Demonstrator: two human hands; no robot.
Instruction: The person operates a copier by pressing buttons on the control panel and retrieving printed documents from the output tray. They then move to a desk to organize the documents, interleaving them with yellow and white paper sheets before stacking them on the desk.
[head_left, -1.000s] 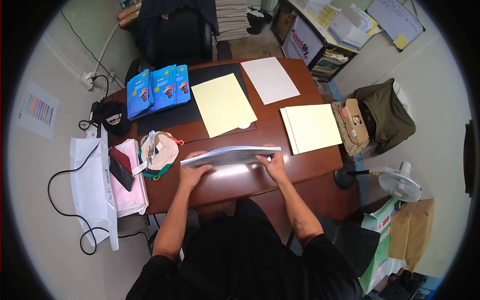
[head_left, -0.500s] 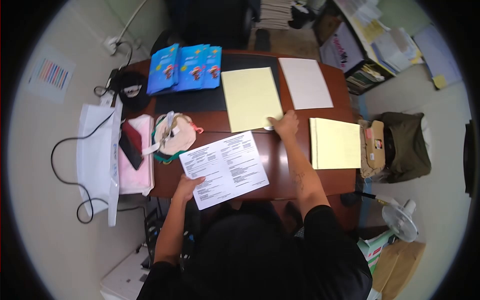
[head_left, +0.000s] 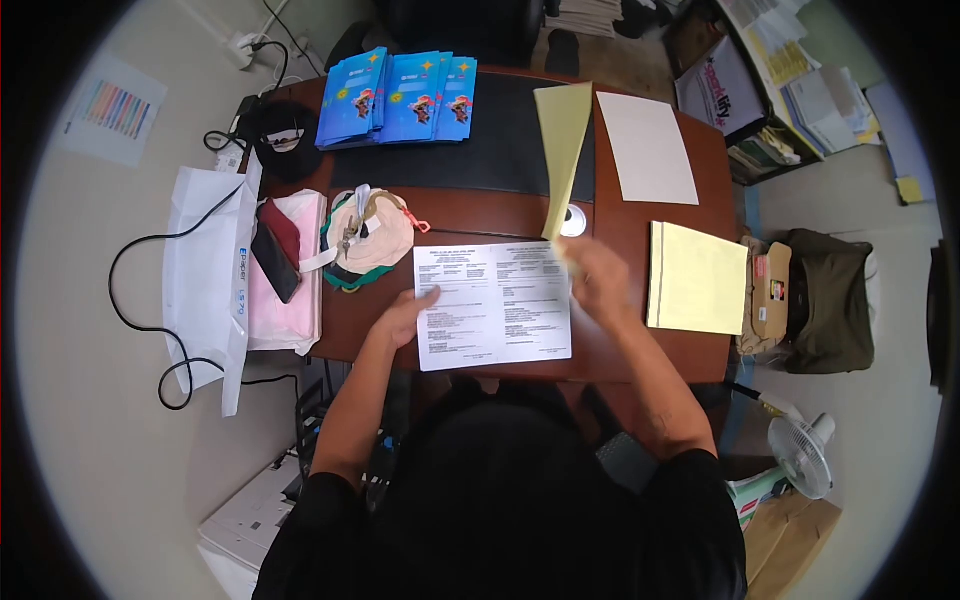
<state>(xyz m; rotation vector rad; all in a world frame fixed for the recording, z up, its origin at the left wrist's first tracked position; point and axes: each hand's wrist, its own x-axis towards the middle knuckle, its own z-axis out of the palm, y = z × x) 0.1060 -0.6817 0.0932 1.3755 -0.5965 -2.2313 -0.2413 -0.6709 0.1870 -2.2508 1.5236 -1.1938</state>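
Note:
My left hand (head_left: 408, 315) holds the left edge of a white printed sheet (head_left: 492, 310), thumb on top, over the front of the desk. Pinched at its lower corner, a yellow sheet (head_left: 562, 150) hangs curved and lifted from my right hand (head_left: 596, 278), which is slightly blurred and close to the printed sheet's right edge. A round white object (head_left: 573, 221) lies on the desk just beyond that hand. To the right is a stack of yellow sheets (head_left: 697, 278); a blank white sheet (head_left: 648, 148) lies farther back.
Blue booklets (head_left: 408, 96) sit on the dark desk mat (head_left: 510, 135) at the back. Left are a black cap (head_left: 283, 140), a round fabric item with keys (head_left: 370, 238) and a pink pack (head_left: 290, 318). Bags (head_left: 830, 300) and a fan (head_left: 800, 455) stand at the right.
My right hand has lifted the yellow sheet off the desk, bending it and uncovering the round white object. The printed sheet has turned straighter. The whole view has shifted.

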